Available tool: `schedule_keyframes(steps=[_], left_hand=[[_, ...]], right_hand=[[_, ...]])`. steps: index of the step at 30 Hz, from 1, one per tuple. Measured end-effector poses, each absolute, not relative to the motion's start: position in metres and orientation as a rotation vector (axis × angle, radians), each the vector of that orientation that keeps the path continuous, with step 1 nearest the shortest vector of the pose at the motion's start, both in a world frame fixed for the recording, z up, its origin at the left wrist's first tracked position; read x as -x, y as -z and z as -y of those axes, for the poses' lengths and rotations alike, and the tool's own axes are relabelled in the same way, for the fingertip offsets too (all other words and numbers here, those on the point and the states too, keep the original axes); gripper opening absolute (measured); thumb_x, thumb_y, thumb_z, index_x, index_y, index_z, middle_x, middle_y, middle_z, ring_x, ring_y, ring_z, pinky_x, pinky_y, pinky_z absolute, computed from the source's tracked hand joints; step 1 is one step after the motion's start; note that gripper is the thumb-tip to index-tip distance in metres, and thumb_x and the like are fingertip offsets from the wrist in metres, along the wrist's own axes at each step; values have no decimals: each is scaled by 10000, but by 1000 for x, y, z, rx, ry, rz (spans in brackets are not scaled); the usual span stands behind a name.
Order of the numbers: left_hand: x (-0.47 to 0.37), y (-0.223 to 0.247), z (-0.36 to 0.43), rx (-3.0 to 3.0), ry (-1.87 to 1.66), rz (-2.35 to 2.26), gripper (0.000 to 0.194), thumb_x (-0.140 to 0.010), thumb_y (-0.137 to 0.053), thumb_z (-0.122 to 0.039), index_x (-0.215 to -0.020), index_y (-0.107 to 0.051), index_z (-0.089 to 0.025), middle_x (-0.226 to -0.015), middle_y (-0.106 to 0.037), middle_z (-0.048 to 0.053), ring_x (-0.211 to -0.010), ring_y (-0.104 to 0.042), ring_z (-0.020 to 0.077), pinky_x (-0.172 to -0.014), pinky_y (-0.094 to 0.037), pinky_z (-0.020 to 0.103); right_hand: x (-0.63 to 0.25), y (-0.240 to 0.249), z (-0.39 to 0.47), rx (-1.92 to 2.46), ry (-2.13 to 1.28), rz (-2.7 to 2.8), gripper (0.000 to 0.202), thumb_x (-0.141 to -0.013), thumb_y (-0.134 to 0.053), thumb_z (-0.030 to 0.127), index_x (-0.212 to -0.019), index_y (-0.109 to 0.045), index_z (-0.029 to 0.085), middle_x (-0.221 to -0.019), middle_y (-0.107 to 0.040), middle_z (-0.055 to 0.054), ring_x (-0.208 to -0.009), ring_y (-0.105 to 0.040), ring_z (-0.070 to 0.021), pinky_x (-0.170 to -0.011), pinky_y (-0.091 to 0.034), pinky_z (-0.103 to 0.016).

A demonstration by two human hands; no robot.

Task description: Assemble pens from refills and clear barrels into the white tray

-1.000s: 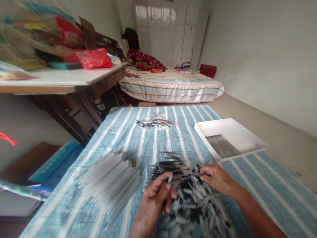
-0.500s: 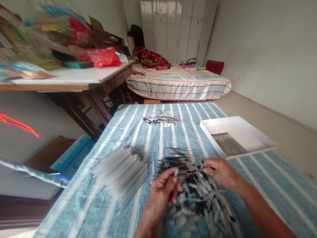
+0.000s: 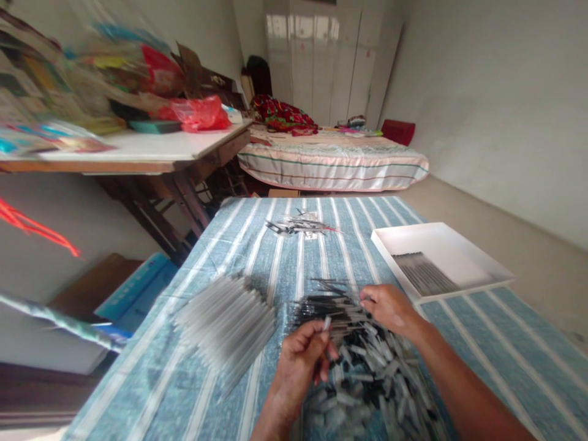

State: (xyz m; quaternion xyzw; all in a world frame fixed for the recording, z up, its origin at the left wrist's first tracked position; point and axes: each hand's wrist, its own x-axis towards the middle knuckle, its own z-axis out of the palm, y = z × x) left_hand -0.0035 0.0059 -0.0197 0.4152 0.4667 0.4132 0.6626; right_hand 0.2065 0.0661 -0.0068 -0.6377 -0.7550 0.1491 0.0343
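My left hand is closed, pinching a small translucent pen cap that points upward between thumb and fingers. Beyond it, my right hand hovers at the right end of a heap of thin dark pen refills. Its thumb and forefinger are pressed together; what they hold, if anything, is too small to make out. Below both hands spreads a loose pile of clear and black pen caps. To the left lies a stack of long, translucent pen barrels, somewhat blurred.
An open white box at the right holds a row of dark-tipped pens. Farther back on the striped cloth lies a small bundle of thin pieces. A cluttered white table stands at the left, a bed behind.
My right hand has moved a little left and away from me, from the edge of the cap pile toward the refills. My left hand keeps its pinch on the cap.
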Motion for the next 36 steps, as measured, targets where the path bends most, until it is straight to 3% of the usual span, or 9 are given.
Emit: schedule_keyframes(steps=[7, 12, 23, 30, 36], left_hand=[[4, 23, -6, -946, -924, -1068, 380, -733, -638, -485, -883, -605, -138, -616, -645, 10, -336, -435, 40, -340, -261, 151], [3, 21, -5, -948, -917, -1076, 375, -729, -641, -489, -874, -621, -143, -616, -645, 10, -345, -438, 42, -347, -255, 155], [3, 23, -3, -976, -907, -1055, 308, -777, -597, -425, -881, -609, -135, -621, -646, 8, -350, -436, 38, -356, -259, 159], [4, 25, -5, -922, -915, -1045, 513, -756, -609, -437, -1162, -543, -131, -606, -646, 1, -338, -444, 58, -346, -268, 175], [3, 18, -2, -941, -976, -1066, 485, -769, -603, -413, -1168, -568, -139, -599, -637, -4, -339, -431, 50, -359, -254, 173]], right_hand=[[-185, 7, -87, 2037, -308, 2468, 211, -815, -496, 178, -886, -694, 200, -898, -719, -100, -901, -650, -237, -686, -405, -271], [-179, 5, -88, 2050, -236, 2547, 212, -826, -493, 161, -845, -704, 173, -895, -719, -137, -892, -662, -261, -679, -420, -287], [-190, -4, -80, 2001, -115, 2641, 263, -871, -431, 182, -848, -694, 192, -835, -725, -102, -796, -674, -217, -592, -348, -245], [-203, -32, -59, 1869, -25, 2719, 255, -896, -406, 191, -860, -658, 203, -810, -718, -60, -725, -648, -187, -567, -304, -240], [-214, -42, -42, 1718, 44, 2827, 228, -845, -439, 95, -821, -639, 200, -777, -704, -28, -682, -638, -171, -541, -279, -244]])
